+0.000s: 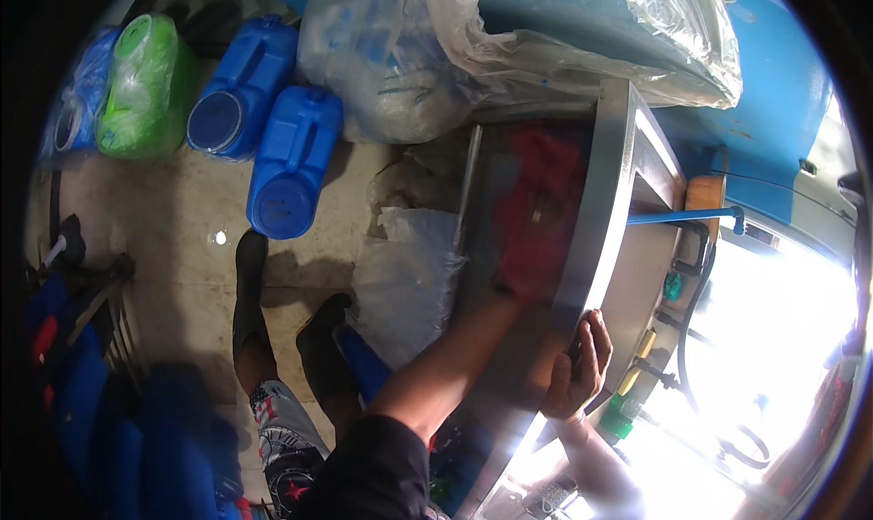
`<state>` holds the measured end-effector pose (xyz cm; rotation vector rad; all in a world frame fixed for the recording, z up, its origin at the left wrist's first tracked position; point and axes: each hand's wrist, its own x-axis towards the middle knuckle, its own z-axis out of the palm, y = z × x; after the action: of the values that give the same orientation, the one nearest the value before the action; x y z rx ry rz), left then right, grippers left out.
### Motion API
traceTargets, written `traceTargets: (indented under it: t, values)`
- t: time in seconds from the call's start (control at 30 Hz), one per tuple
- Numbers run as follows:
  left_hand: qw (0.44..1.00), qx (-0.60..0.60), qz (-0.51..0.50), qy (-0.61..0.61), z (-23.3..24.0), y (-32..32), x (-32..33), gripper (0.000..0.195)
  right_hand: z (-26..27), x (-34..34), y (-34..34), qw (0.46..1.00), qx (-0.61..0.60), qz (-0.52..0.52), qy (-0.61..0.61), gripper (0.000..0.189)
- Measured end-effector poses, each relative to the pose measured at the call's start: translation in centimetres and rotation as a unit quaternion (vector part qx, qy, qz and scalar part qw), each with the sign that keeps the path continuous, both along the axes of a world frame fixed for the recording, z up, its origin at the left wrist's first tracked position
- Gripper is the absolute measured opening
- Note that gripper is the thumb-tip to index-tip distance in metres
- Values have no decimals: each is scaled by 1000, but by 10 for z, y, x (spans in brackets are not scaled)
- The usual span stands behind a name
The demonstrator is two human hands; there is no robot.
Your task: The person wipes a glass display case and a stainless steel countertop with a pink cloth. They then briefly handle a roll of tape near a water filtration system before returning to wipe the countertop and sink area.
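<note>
My left arm reaches down beside a stainless-steel counter. At the wrist, my left hand meets a red cloth that is blurred by motion. The cloth hides its fingers, and the hand appears closed on it. The cloth lies against the dark area left of the counter's bright edge, near a metal bar. My right hand rests on that edge with nothing held, thumb apart from the fingers.
Blue jerrycans and a green jerrycan stand on the tiled floor. A clear plastic bag bulges beyond them. A plastic sheet lies near my boots. A blue pipe crosses above the counter. Blue containers stand lower left.
</note>
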<state>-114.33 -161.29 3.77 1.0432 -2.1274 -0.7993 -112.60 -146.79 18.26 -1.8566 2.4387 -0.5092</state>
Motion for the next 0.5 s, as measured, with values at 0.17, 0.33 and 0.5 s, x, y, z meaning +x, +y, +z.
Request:
traceTargets:
  t: [0.17, 0.33, 0.5]
  values:
    - [837, -210, 18, -505, 39, 102, 80, 52, -2, 1, 0, 1000, -11, 0, -15, 51]
    - [875, -181, 0, -450, 38, 130, 107, 52, -3, 1, 2, 1000, -11, -10, -16, 51]
    - [977, -2, 86, -197, -45, 24, -6, 54, -3, -2, 4, 1000, 1, -4, -6, 50]
